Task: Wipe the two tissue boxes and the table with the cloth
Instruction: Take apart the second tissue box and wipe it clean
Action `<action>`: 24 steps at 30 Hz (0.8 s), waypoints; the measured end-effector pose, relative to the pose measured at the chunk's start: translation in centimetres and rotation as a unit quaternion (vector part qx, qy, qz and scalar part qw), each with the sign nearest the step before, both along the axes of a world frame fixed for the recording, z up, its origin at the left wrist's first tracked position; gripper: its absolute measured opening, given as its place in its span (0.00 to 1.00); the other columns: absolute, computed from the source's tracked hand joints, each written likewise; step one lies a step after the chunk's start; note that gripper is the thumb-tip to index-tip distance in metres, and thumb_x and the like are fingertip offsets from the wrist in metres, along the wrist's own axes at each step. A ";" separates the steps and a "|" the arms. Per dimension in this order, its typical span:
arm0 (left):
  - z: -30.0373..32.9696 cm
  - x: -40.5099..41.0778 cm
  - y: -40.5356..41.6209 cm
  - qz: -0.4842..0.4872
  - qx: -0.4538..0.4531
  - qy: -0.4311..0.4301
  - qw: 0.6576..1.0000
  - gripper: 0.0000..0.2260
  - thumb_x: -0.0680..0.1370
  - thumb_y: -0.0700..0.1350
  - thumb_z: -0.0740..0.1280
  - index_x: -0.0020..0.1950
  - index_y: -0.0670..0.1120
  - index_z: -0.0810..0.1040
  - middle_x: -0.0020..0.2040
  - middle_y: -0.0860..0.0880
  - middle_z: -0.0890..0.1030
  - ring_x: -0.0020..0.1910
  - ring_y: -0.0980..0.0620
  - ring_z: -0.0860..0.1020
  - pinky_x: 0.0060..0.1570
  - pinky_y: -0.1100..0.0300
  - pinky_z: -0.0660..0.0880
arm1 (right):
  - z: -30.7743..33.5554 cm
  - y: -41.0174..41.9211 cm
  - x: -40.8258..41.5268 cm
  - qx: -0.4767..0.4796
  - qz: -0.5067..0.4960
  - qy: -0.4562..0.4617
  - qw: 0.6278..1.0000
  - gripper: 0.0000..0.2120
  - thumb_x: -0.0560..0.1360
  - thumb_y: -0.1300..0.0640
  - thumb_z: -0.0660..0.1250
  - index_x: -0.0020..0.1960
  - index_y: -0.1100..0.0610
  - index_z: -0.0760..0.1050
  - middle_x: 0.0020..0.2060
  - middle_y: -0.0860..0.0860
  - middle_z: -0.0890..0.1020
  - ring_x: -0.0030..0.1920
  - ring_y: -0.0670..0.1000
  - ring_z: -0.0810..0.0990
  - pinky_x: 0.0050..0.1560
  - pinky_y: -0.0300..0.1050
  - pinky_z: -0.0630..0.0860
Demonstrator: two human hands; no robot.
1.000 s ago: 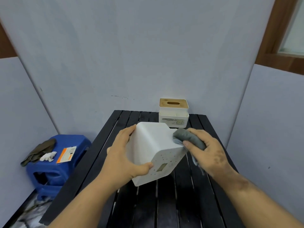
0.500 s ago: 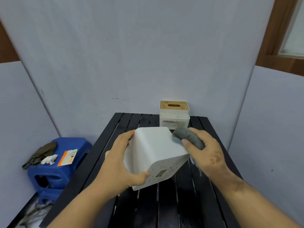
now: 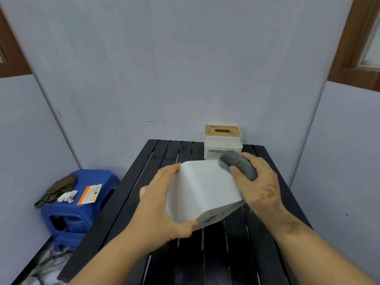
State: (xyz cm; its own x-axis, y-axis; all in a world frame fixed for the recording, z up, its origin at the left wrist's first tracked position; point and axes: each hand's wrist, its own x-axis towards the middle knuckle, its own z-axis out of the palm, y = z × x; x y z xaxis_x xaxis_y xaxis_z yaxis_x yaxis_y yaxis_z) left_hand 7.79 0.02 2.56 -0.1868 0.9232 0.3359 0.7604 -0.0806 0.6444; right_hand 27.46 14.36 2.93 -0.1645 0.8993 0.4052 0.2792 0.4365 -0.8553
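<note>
**Two tissue boxes, one cloth, both hands busy**

At far left stands one blue stool [image 3: 82,204], carrying one dark rag [image 3: 55,190], one crumpled white tissue [image 3: 66,196] and one orange-and-white card [image 3: 89,194]. Right of it is the single black slatted worktop [image 3: 205,264]. The left hand [image 3: 162,204] reaches forward over it, fingers curled over the far edge and thumb under the near corner of one white tissue box [image 3: 202,192], gripping it tilted, clear of the slats. At the back of the worktop sits the second tissue box [image 3: 223,141], with a wooden lid, upright. The right hand [image 3: 261,186] is curled around one grey cloth [image 3: 238,166], pressing it against the held box's upper right edge.
</note>
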 end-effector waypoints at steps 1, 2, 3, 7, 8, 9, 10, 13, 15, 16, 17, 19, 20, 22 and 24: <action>0.0 0.1 0.0 -0.001 0.003 0.001 1.000 0.46 0.57 0.60 0.76 0.71 0.67 0.58 0.68 0.70 0.64 0.67 0.53 0.67 0.54 0.67 0.64 | 0.0 -0.3 -0.3 0.015 -0.017 -0.025 0.999 0.15 0.75 0.52 0.73 0.61 0.47 0.79 0.54 0.45 0.78 0.54 0.43 0.78 0.60 0.53 0.78; 0.0 0.2 0.0 -0.003 0.005 0.002 1.000 0.46 0.57 0.60 0.76 0.71 0.68 0.58 0.68 0.70 0.64 0.67 0.53 0.67 0.54 0.66 0.64 | 0.1 -1.0 -0.8 0.048 -0.017 -0.039 0.998 0.15 0.75 0.52 0.73 0.61 0.48 0.79 0.54 0.44 0.78 0.54 0.45 0.78 0.60 0.53 0.78; 0.1 0.3 0.0 -0.005 0.006 0.002 1.000 0.46 0.57 0.60 0.76 0.71 0.67 0.58 0.68 0.69 0.65 0.66 0.53 0.67 0.55 0.64 0.65 | 0.3 -2.1 -1.6 0.091 0.002 -0.037 0.995 0.15 0.74 0.52 0.73 0.61 0.48 0.79 0.54 0.44 0.78 0.55 0.45 0.78 0.61 0.51 0.77; 0.0 0.0 0.0 -0.016 0.020 0.015 1.000 0.46 0.59 0.57 0.79 0.72 0.65 0.61 0.69 0.65 0.69 0.65 0.53 0.70 0.59 0.58 0.68 | 1.4 -4.8 -3.3 0.208 0.142 -0.054 0.966 0.15 0.73 0.53 0.73 0.59 0.46 0.80 0.53 0.40 0.79 0.56 0.45 0.79 0.58 0.51 0.75; 0.0 0.0 0.0 -0.010 0.014 0.017 1.000 0.46 0.58 0.58 0.79 0.72 0.65 0.60 0.69 0.66 0.67 0.65 0.53 0.70 0.57 0.59 0.68 | 1.2 -3.8 -3.0 0.204 0.134 -0.060 0.968 0.15 0.73 0.51 0.73 0.59 0.44 0.79 0.53 0.40 0.79 0.57 0.45 0.79 0.59 0.54 0.75; 0.0 0.0 -0.1 -0.003 0.006 0.014 1.000 0.46 0.58 0.59 0.78 0.72 0.66 0.59 0.69 0.69 0.65 0.65 0.52 0.68 0.55 0.61 0.68 | 0.8 -2.6 -2.5 0.172 0.104 -0.052 0.978 0.15 0.74 0.51 0.73 0.60 0.44 0.79 0.54 0.40 0.79 0.57 0.45 0.79 0.60 0.56 0.75; -0.1 -0.1 -0.2 0.002 0.000 0.009 1.000 0.47 0.58 0.60 0.77 0.72 0.67 0.58 0.69 0.71 0.63 0.65 0.53 0.67 0.53 0.63 0.67 | 0.6 -1.3 -1.8 0.121 0.061 -0.039 0.990 0.15 0.74 0.50 0.73 0.60 0.44 0.79 0.54 0.39 0.79 0.58 0.45 0.79 0.61 0.56 0.76; -0.2 0.0 -0.2 -0.001 0.000 0.003 1.000 0.46 0.59 0.57 0.79 0.71 0.70 0.56 0.68 0.74 0.62 0.65 0.53 0.65 0.52 0.66 0.65 | 0.1 0.1 -0.7 0.021 -0.022 -0.035 0.999 0.14 0.75 0.51 0.73 0.60 0.45 0.79 0.53 0.45 0.78 0.55 0.48 0.79 0.60 0.54 0.78; -0.1 0.2 -0.2 -0.003 0.011 0.012 1.000 0.47 0.59 0.57 0.79 0.71 0.69 0.57 0.69 0.71 0.63 0.66 0.53 0.67 0.55 0.65 0.65 | 0.3 -1.5 -1.7 0.086 -0.019 -0.044 0.995 0.14 0.74 0.52 0.73 0.59 0.46 0.80 0.53 0.44 0.77 0.54 0.47 0.78 0.60 0.53 0.77; -0.1 0.3 -0.1 -0.005 0.019 0.017 1.000 0.47 0.59 0.56 0.80 0.71 0.68 0.59 0.69 0.70 0.65 0.67 0.53 0.68 0.58 0.64 0.65 | 0.7 -2.8 -2.3 0.129 0.021 -0.030 0.991 0.14 0.74 0.53 0.73 0.59 0.47 0.80 0.52 0.44 0.77 0.55 0.47 0.78 0.59 0.51 0.77; -0.1 0.2 -0.1 -0.009 0.027 0.020 0.999 0.46 0.59 0.55 0.81 0.71 0.68 0.60 0.70 0.67 0.67 0.67 0.55 0.69 0.60 0.61 0.66 | 1.0 -4.0 -3.0 0.166 0.073 -0.026 0.983 0.15 0.73 0.54 0.73 0.59 0.48 0.80 0.52 0.43 0.78 0.55 0.46 0.79 0.58 0.49 0.76; -0.2 0.0 -0.1 -0.016 0.030 0.016 0.999 0.46 0.60 0.53 0.83 0.70 0.67 0.61 0.69 0.65 0.69 0.65 0.56 0.71 0.61 0.58 0.68 | 1.3 -4.7 -3.5 0.216 0.147 -0.053 0.964 0.15 0.73 0.53 0.73 0.59 0.47 0.80 0.53 0.42 0.79 0.55 0.46 0.79 0.56 0.52 0.76; -0.2 0.0 -0.2 -0.014 0.022 0.011 1.000 0.46 0.60 0.54 0.82 0.71 0.68 0.60 0.69 0.66 0.68 0.65 0.56 0.70 0.59 0.59 0.68 | 1.0 -3.9 -3.3 0.216 0.142 -0.060 0.964 0.15 0.73 0.51 0.73 0.59 0.46 0.80 0.53 0.41 0.79 0.56 0.47 0.79 0.57 0.55 0.75; -0.1 -0.1 -0.3 -0.003 0.003 -0.002 1.000 0.46 0.59 0.56 0.80 0.70 0.70 0.58 0.68 0.71 0.65 0.65 0.54 0.67 0.54 0.63 0.67 | 0.2 -1.6 -2.1 0.147 0.058 -0.044 0.986 0.15 0.73 0.47 0.71 0.60 0.42 0.79 0.53 0.39 0.78 0.57 0.46 0.79 0.59 0.59 0.75; -0.1 0.0 -0.3 0.001 0.000 -0.003 1.000 0.46 0.59 0.56 0.79 0.68 0.72 0.56 0.67 0.73 0.63 0.64 0.54 0.65 0.52 0.63 0.67 | -0.5 0.0 -0.7 0.062 -0.031 -0.049 0.996 0.16 0.73 0.44 0.69 0.61 0.40 0.76 0.53 0.42 0.77 0.55 0.48 0.79 0.60 0.61 0.76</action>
